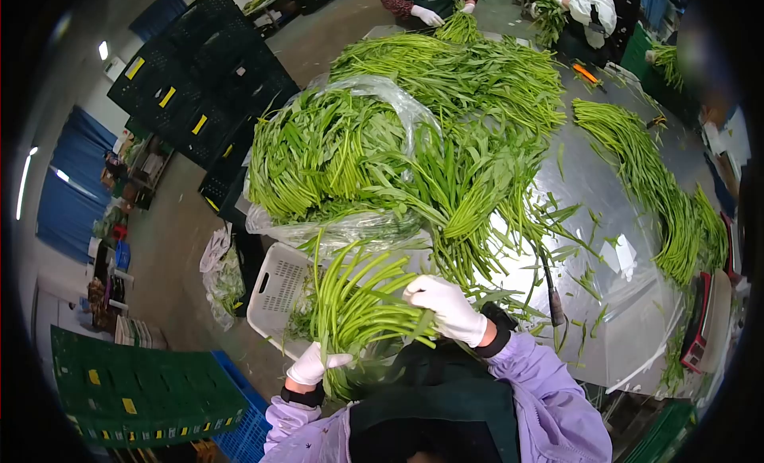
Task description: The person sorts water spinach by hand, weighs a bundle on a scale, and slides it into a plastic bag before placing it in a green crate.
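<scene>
I look down from the head, and nearest me is the green bunch, held up over the right part of the white basket. Its stems fan out in a messy way. To do this bit well, I think I should hold it soft but snug, so the stems don't snap or get squashed. I would line up the stem ends too, and watch that no loose ones slip out.

My left hand is curled round the low left part of the bunch, by the basket's near edge, with its thumb sticking out across it. Its other fingers are mostly hidden, so I can't say how hard it squeezes. My right hand is at the right of the basket, thumb and fingers pinched on the stems. The hands are apart, with the bunch between them.

Right of the basket, a dark-handled tool lies on the shiny tabletop, so I'd mind my right sleeve there. Just past the basket, a clear bag sits around a big pile of greens. Farthest past the basket is another person's gloved hand.
</scene>
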A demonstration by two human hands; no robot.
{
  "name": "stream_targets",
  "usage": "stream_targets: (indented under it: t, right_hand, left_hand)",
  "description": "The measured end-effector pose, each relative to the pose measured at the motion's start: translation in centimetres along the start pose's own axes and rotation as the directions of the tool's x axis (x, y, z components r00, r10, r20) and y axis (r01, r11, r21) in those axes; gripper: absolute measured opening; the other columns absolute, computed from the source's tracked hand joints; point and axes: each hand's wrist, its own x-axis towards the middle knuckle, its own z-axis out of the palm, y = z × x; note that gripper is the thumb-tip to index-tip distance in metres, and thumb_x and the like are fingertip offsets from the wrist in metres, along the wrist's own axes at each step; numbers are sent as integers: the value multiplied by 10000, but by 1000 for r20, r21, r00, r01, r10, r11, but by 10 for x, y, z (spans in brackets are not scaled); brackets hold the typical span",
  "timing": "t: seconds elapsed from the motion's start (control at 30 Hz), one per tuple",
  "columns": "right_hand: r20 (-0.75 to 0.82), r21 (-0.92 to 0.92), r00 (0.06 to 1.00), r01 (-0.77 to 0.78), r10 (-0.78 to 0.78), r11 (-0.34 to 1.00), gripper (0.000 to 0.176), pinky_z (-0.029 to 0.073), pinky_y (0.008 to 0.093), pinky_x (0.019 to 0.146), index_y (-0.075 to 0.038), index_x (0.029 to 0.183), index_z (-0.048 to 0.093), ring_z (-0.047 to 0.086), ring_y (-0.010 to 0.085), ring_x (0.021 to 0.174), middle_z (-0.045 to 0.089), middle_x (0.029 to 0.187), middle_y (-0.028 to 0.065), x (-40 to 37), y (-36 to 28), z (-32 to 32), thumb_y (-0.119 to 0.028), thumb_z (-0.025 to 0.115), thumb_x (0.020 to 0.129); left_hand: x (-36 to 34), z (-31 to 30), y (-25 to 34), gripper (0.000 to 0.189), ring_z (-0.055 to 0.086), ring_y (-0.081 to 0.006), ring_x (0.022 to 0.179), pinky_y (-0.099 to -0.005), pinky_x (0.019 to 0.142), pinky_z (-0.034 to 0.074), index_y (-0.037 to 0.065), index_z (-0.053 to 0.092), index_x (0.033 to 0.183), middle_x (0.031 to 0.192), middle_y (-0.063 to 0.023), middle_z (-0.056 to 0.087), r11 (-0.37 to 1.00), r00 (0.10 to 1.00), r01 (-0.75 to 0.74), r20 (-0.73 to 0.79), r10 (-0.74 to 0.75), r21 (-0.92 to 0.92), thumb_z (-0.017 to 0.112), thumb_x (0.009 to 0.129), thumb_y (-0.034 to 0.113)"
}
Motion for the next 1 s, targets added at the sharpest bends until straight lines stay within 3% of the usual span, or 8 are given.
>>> stream_targets:
  t: [0.03,0.1,0.3,0.57,0.7,0.83,0.9,1.0]
  right_hand:
    - [-19,538,978,-164,206,827,91,458,310,781,-14,896,599,577,190,924,574,971,95,1,2,3,-80,543,869]
    - [42,131,987,146,-153,980,98,440,293,833,-15,907,592,566,170,910,572,977,78,-2,4,-12,-86,525,901]
    - [-259,744,852,-125,455,656,136,479,294,813,-5,997,585,586,139,896,607,933,67,-8,2,-47,-121,523,960]
    - [397,329,780,-613,484,718,320,471,277,811,-13,1112,648,583,150,894,640,1085,53,7,-22,-31,-266,635,916]
    - [288,819,953,-294,90,493,439,483,339,928,33,1263,524,610,230,1054,610,1190,149,-6,31,-13,-213,622,913]
    - [216,710,909,-397,357,581,227,484,263,726,20,1086,596,590,141,817,636,977,98,-16,46,-36,-132,572,919]
    - [110,816,987,-155,115,556,147,442,238,658,-2,919,653,537,113,723,605,870,72,-11,27,-58,-108,551,922]
    - [-19,402,990,-120,139,908,94,477,296,678,-20,931,675,590,174,778,618,893,82,5,-7,-49,-82,643,867]
  left_hand:
    - [-1,-2,-2,578,596,-166,930,-306,800,497,12,522,1269,1067,-58,630,1000,1000,-2,-5,2,-3,753,750,121]
    - [-3,-6,-8,580,577,-171,1001,-310,848,484,12,507,1286,1119,-58,615,993,997,66,33,-70,94,745,765,99]
    - [-13,-6,-7,603,567,-183,1033,-321,878,480,6,477,1307,1154,-61,601,989,1000,-16,19,14,145,741,767,60]
    - [0,0,5,559,575,-178,1022,-324,863,485,13,514,1295,1175,-72,612,974,976,-76,215,29,214,724,778,36]
    - [5,1,3,553,562,-166,999,-311,843,481,-1,514,1272,1144,-72,614,965,971,-124,228,71,230,747,777,78]
    - [8,-5,-10,579,552,-181,1002,-322,849,477,-2,506,1275,1165,-92,599,894,957,-273,194,215,356,756,761,87]
    - [10,-1,-10,581,547,-181,991,-322,844,476,-3,505,1271,1165,-95,595,865,947,-319,173,271,387,757,755,86]
    - [10,9,0,458,555,-180,856,-326,776,485,10,562,1165,1014,-74,629,891,980,-198,90,176,409,744,751,81]
